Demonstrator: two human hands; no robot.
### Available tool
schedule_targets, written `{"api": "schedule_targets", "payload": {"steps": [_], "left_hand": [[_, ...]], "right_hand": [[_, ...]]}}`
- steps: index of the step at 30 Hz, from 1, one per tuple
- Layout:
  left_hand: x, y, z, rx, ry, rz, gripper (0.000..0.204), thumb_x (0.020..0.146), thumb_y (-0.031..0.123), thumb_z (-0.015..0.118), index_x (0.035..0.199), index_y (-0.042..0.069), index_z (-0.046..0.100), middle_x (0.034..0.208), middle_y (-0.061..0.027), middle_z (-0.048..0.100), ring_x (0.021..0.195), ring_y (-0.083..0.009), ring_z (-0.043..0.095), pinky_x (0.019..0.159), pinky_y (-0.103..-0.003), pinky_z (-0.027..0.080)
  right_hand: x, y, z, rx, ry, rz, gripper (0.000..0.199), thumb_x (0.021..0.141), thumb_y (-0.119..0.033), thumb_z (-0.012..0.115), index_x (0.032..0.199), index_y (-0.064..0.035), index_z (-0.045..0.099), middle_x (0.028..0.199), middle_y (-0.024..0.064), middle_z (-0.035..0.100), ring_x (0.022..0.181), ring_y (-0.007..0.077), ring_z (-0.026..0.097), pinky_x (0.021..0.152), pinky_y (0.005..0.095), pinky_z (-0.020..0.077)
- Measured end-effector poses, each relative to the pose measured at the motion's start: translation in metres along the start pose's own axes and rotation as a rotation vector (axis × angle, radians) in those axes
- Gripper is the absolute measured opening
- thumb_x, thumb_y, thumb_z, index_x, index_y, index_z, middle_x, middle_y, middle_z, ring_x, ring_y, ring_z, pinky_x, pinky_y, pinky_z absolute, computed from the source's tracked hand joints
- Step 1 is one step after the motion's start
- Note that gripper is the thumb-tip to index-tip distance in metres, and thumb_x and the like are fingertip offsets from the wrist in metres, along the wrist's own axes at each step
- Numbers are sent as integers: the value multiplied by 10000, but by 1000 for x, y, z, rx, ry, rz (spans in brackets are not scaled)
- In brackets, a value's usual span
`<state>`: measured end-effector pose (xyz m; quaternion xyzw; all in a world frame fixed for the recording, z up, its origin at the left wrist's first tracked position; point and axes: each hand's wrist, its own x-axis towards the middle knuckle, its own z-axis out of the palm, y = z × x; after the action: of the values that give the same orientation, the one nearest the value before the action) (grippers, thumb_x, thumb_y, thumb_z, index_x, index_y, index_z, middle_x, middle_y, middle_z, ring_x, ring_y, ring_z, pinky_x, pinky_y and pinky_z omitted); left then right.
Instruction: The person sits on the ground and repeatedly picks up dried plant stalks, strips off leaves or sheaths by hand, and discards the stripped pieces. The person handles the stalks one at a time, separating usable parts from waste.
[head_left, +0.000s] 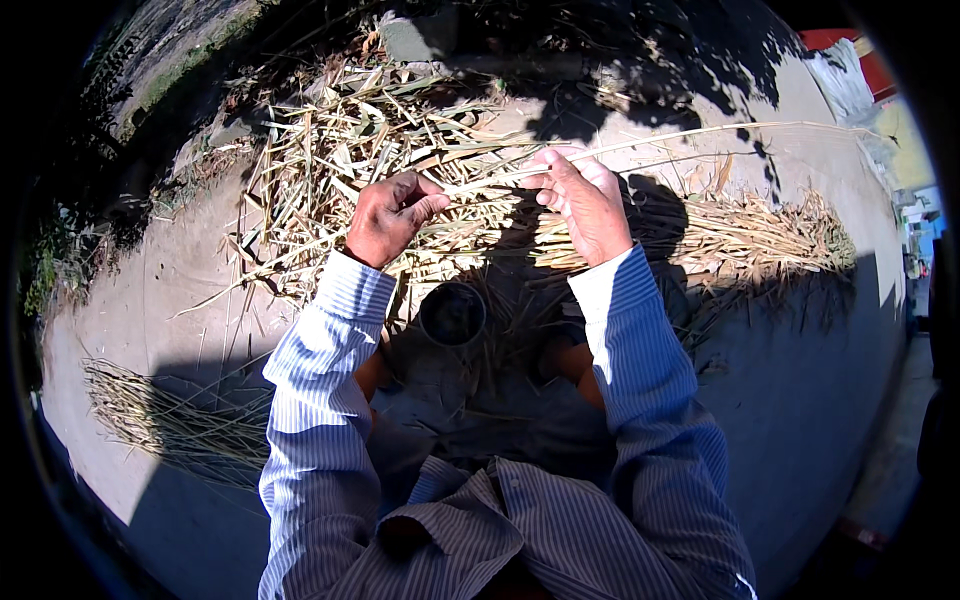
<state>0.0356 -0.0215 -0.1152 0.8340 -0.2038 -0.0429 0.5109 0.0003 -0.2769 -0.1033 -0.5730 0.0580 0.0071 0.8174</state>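
Note:
A long, thin, pale dry stalk (690,133) stretches between my hands and runs far out to the right, where its tip thins. My left hand (390,215) pinches its thick end between thumb and fingers. Close to that grip, my right hand (585,205) is closed on the same stalk, thumb up and fingers curled under it. Beneath both hands lies a loose heap of dry stalks and leaf strips (320,150). A dark round pot (452,313) stands below, between my feet; its inside is too dark to make out.
To the right a thick bundle of dry stalks (760,235) lies on the concrete ground (820,380). Another, thinner bundle (190,415) rests at the lower left. A grey block (418,38) sits behind the heap, and plants (65,260) edge the left side.

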Motion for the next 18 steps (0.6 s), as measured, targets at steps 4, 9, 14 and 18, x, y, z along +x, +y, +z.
{"api": "schedule_targets", "payload": {"steps": [4, 9, 14, 18], "left_hand": [[0, 5, 10, -419, 142, -125, 132, 840, 102, 702, 840, -18, 647, 754, -70, 675, 654, -112, 606, 596, -245, 490], [10, -32, -53, -455, 562, 6, 159, 870, 146, 669, 881, -5, 619, 758, -93, 666, 659, -148, 615, 636, -262, 494], [0, -8, -26, 563, 286, 320, 413, 814, 401, 675, 974, 20, 663, 882, -117, 667, 863, -293, 578, 738, -386, 428], [0, -1, 11, 371, 120, 433, 299, 788, 267, 727, 924, 6, 676, 819, -97, 681, 763, -257, 612, 733, -370, 471]], "right_hand": [[-1, -2, -3, -36, 26, 52, 407, 889, -302, 649, 1099, 31, 546, 969, 114, 641, 867, 182, 648, 711, 255, 483], [-3, -3, -1, -100, 43, 82, 418, 890, -311, 646, 1096, 39, 550, 987, 143, 646, 875, 196, 652, 738, 271, 498], [-2, -3, 0, -77, 65, 49, 412, 893, -310, 643, 1090, 40, 551, 1010, 149, 643, 895, 207, 654, 753, 274, 502], [-2, 0, 11, -69, 45, 45, 373, 896, -275, 645, 1091, 30, 555, 1000, 137, 646, 902, 208, 654, 750, 276, 503]]}}
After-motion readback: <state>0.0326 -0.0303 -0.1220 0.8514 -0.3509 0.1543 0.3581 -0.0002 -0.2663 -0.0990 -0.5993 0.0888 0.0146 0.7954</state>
